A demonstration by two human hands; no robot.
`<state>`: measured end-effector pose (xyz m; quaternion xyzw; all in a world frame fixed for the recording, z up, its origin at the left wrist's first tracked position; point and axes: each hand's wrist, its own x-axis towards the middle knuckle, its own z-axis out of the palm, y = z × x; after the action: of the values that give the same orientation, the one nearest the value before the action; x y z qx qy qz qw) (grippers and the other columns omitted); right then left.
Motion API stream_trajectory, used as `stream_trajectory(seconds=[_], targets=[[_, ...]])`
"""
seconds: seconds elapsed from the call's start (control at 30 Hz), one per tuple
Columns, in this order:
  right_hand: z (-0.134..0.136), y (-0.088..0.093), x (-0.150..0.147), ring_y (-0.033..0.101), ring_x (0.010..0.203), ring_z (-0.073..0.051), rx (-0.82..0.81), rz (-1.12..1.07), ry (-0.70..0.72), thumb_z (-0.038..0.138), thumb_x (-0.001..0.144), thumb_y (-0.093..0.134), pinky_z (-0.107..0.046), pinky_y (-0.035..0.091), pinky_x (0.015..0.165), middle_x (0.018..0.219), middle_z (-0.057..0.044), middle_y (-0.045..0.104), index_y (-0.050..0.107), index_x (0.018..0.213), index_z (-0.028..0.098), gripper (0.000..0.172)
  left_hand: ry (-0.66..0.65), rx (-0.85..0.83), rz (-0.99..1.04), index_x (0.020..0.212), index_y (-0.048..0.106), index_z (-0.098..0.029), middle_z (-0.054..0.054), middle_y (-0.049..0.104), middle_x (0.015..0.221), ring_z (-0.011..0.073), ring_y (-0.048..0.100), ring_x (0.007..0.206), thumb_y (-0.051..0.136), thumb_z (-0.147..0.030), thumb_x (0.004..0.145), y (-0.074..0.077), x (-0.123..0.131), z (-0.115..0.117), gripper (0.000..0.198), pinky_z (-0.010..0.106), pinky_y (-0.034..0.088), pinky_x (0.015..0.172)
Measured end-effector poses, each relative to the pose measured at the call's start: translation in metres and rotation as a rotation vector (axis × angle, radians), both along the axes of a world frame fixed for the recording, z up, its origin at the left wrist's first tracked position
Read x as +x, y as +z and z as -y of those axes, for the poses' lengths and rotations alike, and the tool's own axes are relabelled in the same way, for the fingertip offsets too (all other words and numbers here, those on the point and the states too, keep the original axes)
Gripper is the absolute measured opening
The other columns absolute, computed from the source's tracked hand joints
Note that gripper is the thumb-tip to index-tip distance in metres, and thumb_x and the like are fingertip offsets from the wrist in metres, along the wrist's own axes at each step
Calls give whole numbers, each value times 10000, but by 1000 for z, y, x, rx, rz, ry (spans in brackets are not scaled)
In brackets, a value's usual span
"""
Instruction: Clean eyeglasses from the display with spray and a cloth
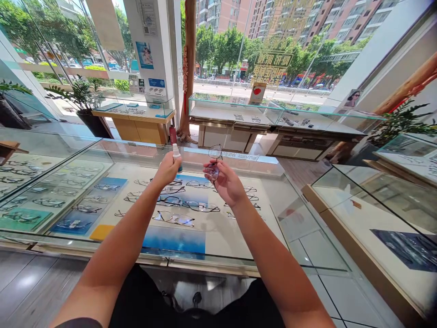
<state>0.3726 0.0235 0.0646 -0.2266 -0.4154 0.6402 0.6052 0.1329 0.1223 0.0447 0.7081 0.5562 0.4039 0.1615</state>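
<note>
My left hand (168, 169) is wrapped round a small spray bottle (176, 151) with a white nozzle, held upright above the glass display case (239, 165). To its right, my right hand (228, 181) pinches a pair of thin-framed eyeglasses (212, 171), turned on end so that one lens is above the other. The bottle and the eyeglasses are apart. Under the glass top, rows of eyeglasses (200, 206) lie on a pale surface with blue panels.
An orange-yellow block (101, 232) lies inside the case at the left. Another glass case (355, 200) stands at the right. Beyond are low showcases (232, 111), a wooden post (188, 68), a potted plant (85, 98) and large windows.
</note>
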Motion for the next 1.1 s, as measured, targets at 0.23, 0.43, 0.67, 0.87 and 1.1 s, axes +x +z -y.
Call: stream_trajectory(seconds=[0.23,0.43,0.67,0.87,1.1], targets=[[0,2,3,761,1030,-188,-17,-16,18,458,882,889,-318,647,948,1144,-38,836,793,1043,272,265,118,-83,-149,974,745,-220,125,786,1047,349,684,1061,721,-419,895,-14,-21,-13,215,401,464,888],[-1,1,3,767,1040,-200,-17,-1,7,461,901,861,-338,654,966,1161,-50,833,779,1066,272,264,170,-161,-170,1040,783,-224,117,845,1173,344,723,1045,745,-411,857,-21,-28,-20,264,403,488,866],[-1,2,3,758,1032,-204,-16,-3,7,461,894,863,-343,662,958,1155,-49,830,779,1064,275,267,185,-183,-116,1057,762,-228,128,841,1200,370,741,1109,781,-498,863,-15,-29,-18,333,437,519,921],[-1,4,4,750,1019,-193,-12,-15,3,449,888,872,-326,652,935,1138,-45,829,779,1052,270,261,276,-20,66,1169,707,-193,180,777,1317,347,699,1252,481,-433,1058,8,-35,-9,348,493,510,1102],[-2,5,8,740,1025,-204,8,-14,-19,446,919,836,-350,639,963,1166,-61,819,774,1079,267,248,83,451,470,1242,622,-221,115,710,1278,268,695,1203,651,-115,731,29,-23,12,523,407,566,1080]])
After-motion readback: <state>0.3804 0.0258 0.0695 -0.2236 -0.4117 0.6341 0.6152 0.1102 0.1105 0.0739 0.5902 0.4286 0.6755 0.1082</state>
